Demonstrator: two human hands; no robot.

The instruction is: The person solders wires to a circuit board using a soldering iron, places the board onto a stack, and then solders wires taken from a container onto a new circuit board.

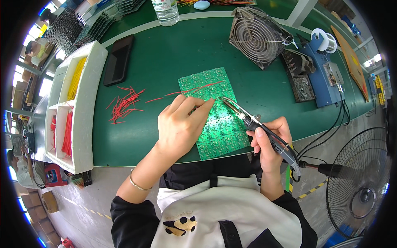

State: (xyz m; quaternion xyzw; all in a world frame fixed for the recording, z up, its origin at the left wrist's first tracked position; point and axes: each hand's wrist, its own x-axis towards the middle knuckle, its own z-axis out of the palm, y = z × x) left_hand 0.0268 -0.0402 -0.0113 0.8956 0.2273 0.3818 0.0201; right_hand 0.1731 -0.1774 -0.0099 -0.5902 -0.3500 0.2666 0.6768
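Observation:
A green circuit board panel (221,132) lies on the green table before me, its lower part brightly lit. Over its left side is my left hand (182,122), thumb and forefinger pinched together close to the board's surface; what they hold is too small to make out. My right hand (271,142) grips a black-handled soldering iron (269,134) with a thin metal tube along its shaft. The iron's tip meets the board area just right of my left fingertips. Thin red wires (211,84) lie across the upper board, and another red wire (154,100) rests left of it.
Loose red wires (126,103) lie in a pile beside a black phone (119,60). A white foam tray (82,132) holds yellow and red wires. At right stand a caged fan (258,37), a blue soldering unit (324,76) with a solder spool, and trailing black cables (331,128).

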